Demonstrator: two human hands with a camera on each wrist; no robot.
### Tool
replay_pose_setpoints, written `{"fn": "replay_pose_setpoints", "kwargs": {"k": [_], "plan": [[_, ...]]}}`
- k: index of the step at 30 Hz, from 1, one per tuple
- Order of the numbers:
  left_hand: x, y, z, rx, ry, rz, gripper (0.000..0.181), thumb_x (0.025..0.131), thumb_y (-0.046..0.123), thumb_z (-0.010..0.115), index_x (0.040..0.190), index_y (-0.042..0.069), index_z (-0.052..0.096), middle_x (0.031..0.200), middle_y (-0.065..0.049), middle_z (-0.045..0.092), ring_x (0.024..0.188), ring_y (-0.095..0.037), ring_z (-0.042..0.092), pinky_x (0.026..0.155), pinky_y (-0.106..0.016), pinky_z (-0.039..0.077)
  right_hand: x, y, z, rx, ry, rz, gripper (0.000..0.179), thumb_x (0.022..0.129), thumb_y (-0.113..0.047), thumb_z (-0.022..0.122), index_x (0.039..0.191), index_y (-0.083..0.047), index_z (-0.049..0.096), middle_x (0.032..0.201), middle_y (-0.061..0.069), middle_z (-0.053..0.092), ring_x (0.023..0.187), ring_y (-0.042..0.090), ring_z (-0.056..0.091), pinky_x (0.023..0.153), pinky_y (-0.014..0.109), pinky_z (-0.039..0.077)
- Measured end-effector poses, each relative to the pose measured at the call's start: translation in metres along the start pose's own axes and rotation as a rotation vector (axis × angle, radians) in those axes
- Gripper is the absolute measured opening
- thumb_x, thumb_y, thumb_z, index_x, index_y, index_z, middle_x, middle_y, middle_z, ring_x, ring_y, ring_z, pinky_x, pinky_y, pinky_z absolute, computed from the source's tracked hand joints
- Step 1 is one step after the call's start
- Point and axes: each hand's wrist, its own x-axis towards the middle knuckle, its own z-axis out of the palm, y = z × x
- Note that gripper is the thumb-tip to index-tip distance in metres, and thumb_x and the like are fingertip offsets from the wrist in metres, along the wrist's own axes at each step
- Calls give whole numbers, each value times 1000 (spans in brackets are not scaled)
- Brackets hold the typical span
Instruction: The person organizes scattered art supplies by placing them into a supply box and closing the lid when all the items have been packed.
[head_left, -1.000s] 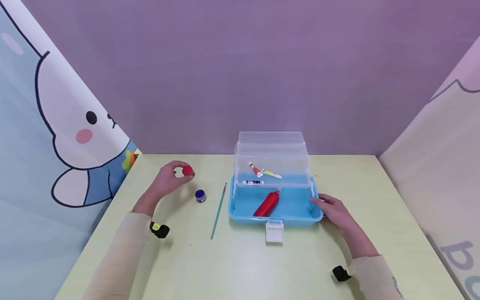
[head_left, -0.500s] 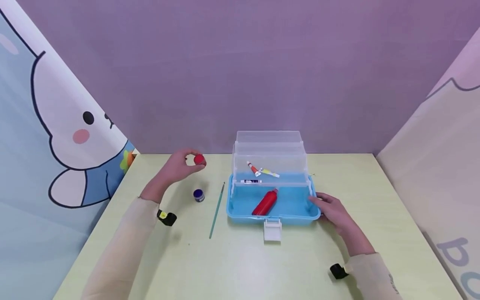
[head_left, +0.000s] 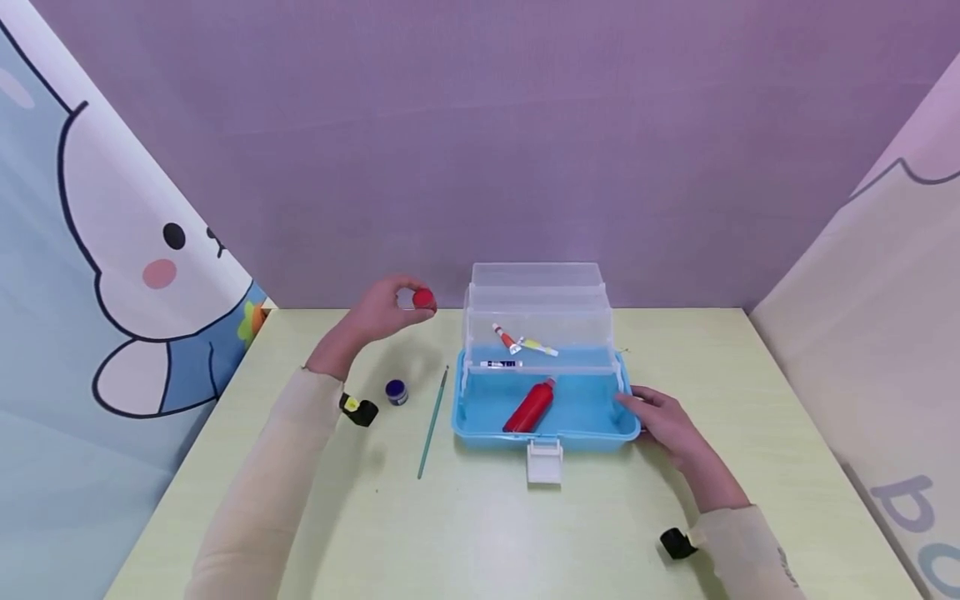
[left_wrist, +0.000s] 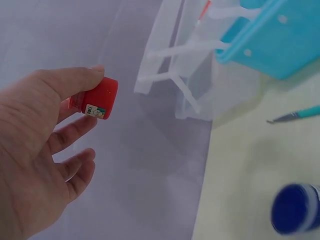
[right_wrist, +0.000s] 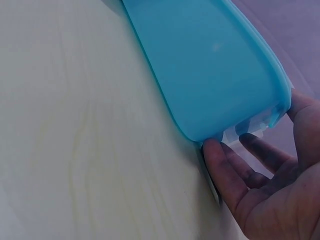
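Observation:
Thumb and fingers of my left hand (head_left: 378, 315) pinch a small red paint jar (left_wrist: 103, 97), held up above the back of the table, left of the box. A label shows on its side in the left wrist view. My right hand (head_left: 670, 423) grips the right end wall of a blue storage box (head_left: 592, 410), thumb over the rim and fingers outside. The box's clear tiered lid (head_left: 537, 296) stands open. Inside lies a red squeeze bottle (head_left: 529, 407). An orange paint tube (head_left: 505, 337), a yellow paint tube (head_left: 538, 347) and a blue-and-white tube (head_left: 500, 364) show at the lid trays.
A dark blue paint jar (head_left: 396, 392) stands on the table (head_left: 480, 542) left of the box. Between them lies a teal paintbrush (head_left: 432, 423). The box's white latch (head_left: 544, 462) hangs down in front. A purple wall (head_left: 480, 150) rises behind the table's far edge.
My left hand has moved right, up and toward the back with the red paint jar, nearing the box's open lid. The right hand has kept its grip on the box.

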Motion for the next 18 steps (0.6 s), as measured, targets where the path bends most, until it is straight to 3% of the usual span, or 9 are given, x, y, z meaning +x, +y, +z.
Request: {"fn": "replay_pose_setpoints", "kwargs": {"k": [9,18], "plan": [[17,31,-1,-14,-20,0,43,85,33,76,121,16,62,120,-2,55,111,-23,47,89,-46,50,-2,-1,-2,-10,-2,4,70,95,-41,61,145,2,38,136,28,48,98,26,64,77,35,56],[31,47,8,-36,-46,-4,46,84,30,77,124,15,61,122,-3,54,109,-23,48,83,-39,53,0,-1,-2,-6,-5,12,69,94,-42,62,144,1,40,136,28,48,98,26,64,79,35,56]]}}
